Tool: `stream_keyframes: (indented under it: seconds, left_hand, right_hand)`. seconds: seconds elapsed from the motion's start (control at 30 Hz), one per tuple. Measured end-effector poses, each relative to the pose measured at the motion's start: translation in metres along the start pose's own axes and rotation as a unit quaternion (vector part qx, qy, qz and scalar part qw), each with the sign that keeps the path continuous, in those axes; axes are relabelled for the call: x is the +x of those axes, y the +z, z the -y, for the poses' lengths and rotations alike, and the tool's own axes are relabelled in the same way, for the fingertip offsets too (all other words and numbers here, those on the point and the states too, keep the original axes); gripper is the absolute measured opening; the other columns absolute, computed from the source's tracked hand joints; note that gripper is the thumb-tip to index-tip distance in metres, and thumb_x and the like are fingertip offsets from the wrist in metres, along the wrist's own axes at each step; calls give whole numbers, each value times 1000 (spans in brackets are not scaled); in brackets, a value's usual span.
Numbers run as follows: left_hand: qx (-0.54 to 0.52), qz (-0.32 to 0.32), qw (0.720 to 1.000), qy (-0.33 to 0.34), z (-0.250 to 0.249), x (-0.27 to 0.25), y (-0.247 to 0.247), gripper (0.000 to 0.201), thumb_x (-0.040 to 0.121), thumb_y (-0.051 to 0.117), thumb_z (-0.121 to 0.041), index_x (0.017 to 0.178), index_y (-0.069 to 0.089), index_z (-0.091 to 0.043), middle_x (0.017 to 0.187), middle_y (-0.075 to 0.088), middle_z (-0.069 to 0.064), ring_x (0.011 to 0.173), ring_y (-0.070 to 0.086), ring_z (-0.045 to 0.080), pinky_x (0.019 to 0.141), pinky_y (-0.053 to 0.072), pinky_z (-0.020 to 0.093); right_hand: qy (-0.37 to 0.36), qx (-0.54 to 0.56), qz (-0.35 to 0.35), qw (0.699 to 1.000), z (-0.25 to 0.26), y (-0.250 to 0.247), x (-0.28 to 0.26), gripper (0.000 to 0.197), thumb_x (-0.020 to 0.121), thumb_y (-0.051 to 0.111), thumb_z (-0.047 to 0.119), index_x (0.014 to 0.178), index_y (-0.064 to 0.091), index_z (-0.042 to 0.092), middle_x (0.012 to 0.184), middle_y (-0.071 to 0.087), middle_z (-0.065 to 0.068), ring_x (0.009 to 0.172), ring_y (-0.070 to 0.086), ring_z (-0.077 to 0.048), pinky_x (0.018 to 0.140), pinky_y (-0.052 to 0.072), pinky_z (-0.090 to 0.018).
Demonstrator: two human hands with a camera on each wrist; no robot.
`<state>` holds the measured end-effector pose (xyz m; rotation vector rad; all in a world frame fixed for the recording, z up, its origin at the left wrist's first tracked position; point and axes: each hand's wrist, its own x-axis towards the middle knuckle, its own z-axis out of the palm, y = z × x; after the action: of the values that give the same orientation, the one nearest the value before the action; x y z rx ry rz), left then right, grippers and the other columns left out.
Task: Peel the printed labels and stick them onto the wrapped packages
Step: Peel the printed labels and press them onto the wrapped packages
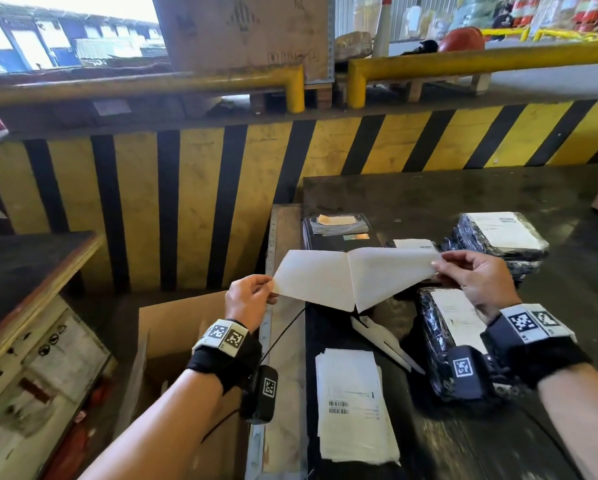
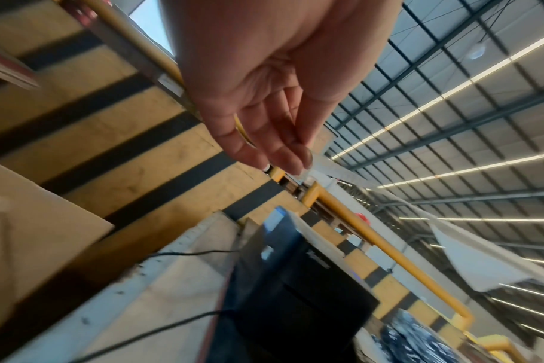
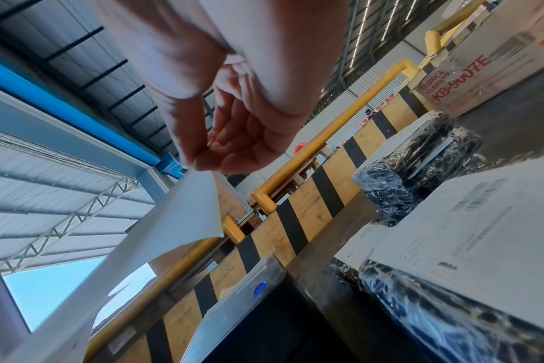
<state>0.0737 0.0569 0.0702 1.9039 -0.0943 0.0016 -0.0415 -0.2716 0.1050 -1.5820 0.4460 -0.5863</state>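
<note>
I hold a white label sheet (image 1: 346,278) stretched in the air above the black label printer (image 1: 339,230), my left hand (image 1: 247,296) pinching its left corner and my right hand (image 1: 477,278) pinching its right edge. Right of the printer, 1 labelled black-wrapped package (image 1: 498,237) lies on the dark table (image 1: 463,192). A second labelled package (image 1: 446,327) lies nearer me, and a stack of printed labels (image 1: 353,407) lies in front of the printer.

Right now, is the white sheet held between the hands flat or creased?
Creased. The white sheet shows a fold line down its middle, its two halves angled apart, with the left hand and right hand pinching opposite ends.
</note>
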Motion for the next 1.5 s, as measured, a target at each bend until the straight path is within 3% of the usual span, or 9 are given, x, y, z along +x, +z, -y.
stream_keyframes:
  seconds: [0.07,0.23,0.4,0.5,0.6,0.8,0.97,1.2,1.5]
  left_hand:
    - [17,-22,1000,-12,7,2,-17,13,92,59,-12,103,66,-11,89,69,6,75,69,16,75,58,31]
    - [73,-73,994,-25,25,-2,-59,12,92,59,-15,102,65,-13,95,70,8,75,70,17,79,59,38]
    - [82,-79,994,-2,26,-12,-76,15,92,58,-13,105,65,-13,92,69,2,69,66,3,70,56,24]
    - [50,-63,997,10,25,-19,-75,13,93,57,-12,103,64,-15,84,70,0,64,68,3,68,58,25]
    - [22,-39,999,13,24,-24,-69,14,94,54,-12,106,63,-12,87,71,10,73,71,18,71,59,34]
    - [-14,-10,999,30,15,-29,-52,13,97,48,-14,101,60,-15,80,70,10,68,68,21,62,53,27]
    - [-12,20,998,59,-5,-27,-30,12,98,48,-16,101,59,-19,81,70,7,73,69,21,66,55,27]
    - [-3,36,991,129,-57,-14,22,9,96,52,-21,99,60,-17,84,68,5,70,66,11,60,54,16]
    - [12,71,982,173,-94,-8,76,17,95,54,-27,100,63,-13,84,69,2,65,64,5,58,51,9]
  right_hand:
    - [-9,-11,-7,1000,5,-1,3,11,78,72,3,83,69,12,75,70,-8,51,65,-2,55,55,-14]
    - [-125,-148,62,979,32,22,2,12,80,71,7,91,70,11,70,68,5,53,61,6,55,47,-3]
    - [-140,-229,174,947,22,66,1,10,77,75,14,83,74,21,74,70,9,59,62,5,66,49,-10]
    - [-116,-307,196,924,-5,81,0,12,77,75,14,89,75,13,78,69,3,62,59,9,60,42,0]
    - [-58,-393,213,893,-39,86,0,15,79,72,18,94,75,14,92,73,-2,82,64,-9,69,41,-12]
    - [27,-467,239,851,-82,83,-7,16,78,71,20,94,75,18,97,74,0,88,67,-15,81,48,-21]
    - [-6,-459,218,861,-59,80,-9,22,80,70,21,101,73,16,103,72,-1,95,65,-15,80,42,-17]
    - [-165,-313,254,900,34,96,-42,18,81,71,33,92,73,19,78,67,12,67,59,8,64,40,-2]
    - [-235,-361,162,888,43,63,-41,16,83,69,24,94,74,13,90,74,0,74,58,-6,67,37,-3]
